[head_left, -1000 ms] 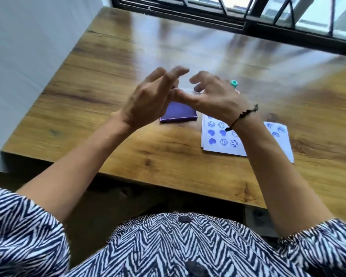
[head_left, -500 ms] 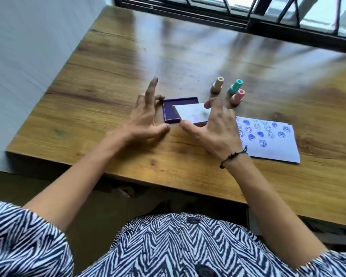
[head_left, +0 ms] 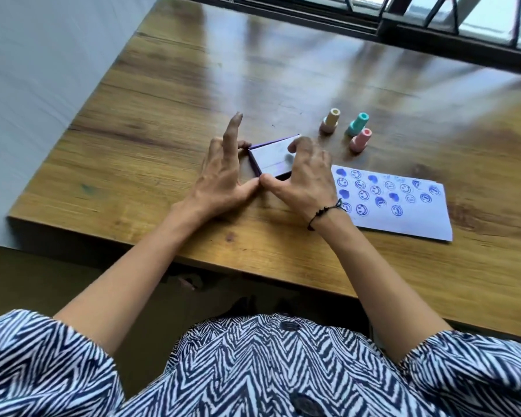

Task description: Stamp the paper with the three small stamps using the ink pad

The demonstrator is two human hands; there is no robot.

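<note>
**A:** Where was the ink pad (head_left: 272, 158) at that moment?

**B:** It lay flat on the wooden table (head_left: 151, 139), between the two hands and left of the paper (head_left: 403, 218). Its pale lid was over the purple base, with a dark smudge on the lid near the right hand.

**A:** What were the hands doing with it?

**B:** The left hand (head_left: 223, 179) sat against the pad's left edge. Its thumb reached toward the near corner, its index finger stuck up and away from the pad, and the other fingers were curled at the far left corner. The right hand (head_left: 306, 176) arched over the right side of the lid, fingers bent and spread, fingertips on top, thumb at the near corner. The two thumbs nearly met there. I could not tell how firmly either hand gripped.

**A:** And the stamps?

**B:** All three stood upright on the table, to the far right of the pad and touched by no hand. The cream stamp (head_left: 331, 120) was furthest left, the teal stamp (head_left: 356, 124) to its right, and the pink stamp (head_left: 361, 139) just nearer than the teal one.

**A:** The paper?

**B:** It lay flat at the right, covered in rows of blue smiley faces and hearts. The right wrist, wearing a black cord bracelet (head_left: 324, 212), overlapped its left edge.
</note>
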